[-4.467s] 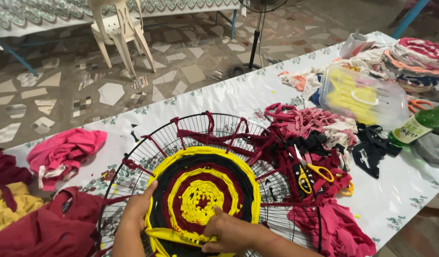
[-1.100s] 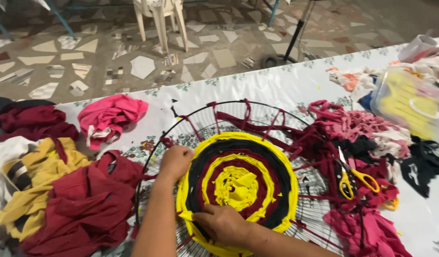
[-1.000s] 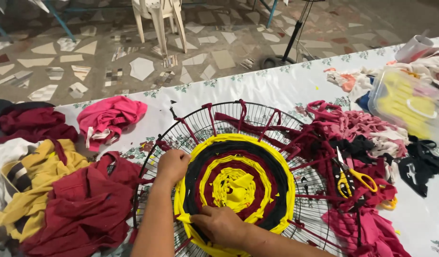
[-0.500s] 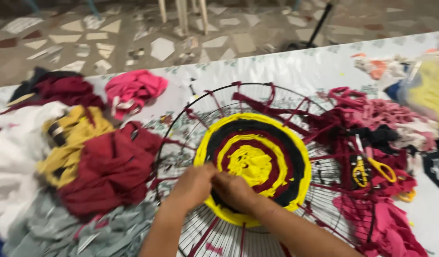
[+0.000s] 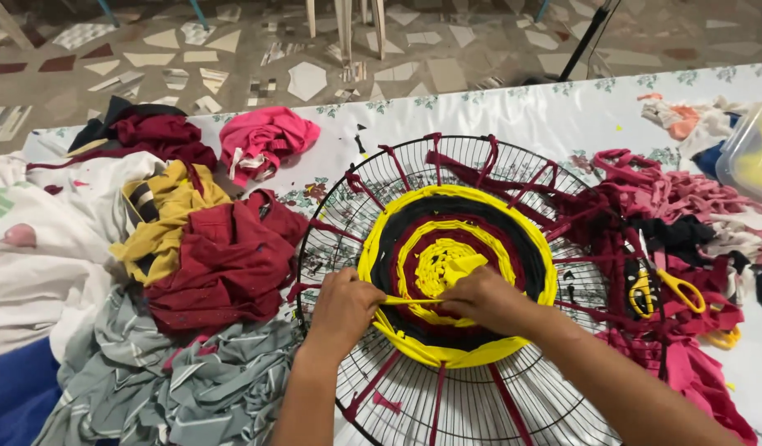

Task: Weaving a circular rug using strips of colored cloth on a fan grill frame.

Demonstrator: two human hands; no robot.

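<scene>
woven disc (image 5: 459, 268) on wire guard (image 5: 480, 396), under both hands | clothes heap (image 5: 191, 264) on counter (image 5: 554, 116) left of left hand (image 5: 341, 301); scissors (image 5: 658, 285) right of right hand (image 5: 484, 299); strip (image 5: 410, 301) between hands

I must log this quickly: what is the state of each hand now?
Left hand: fingers closed on the yellow fabric strip.
Right hand: fingers closed on the same strip's other end.

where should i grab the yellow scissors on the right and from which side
Take the yellow scissors by the yellow handle loops, coming from above on the right. They lie flat on the red fabric strips, loops exposed toward the table edge, blades pointing up-left into dark cloth.
</scene>
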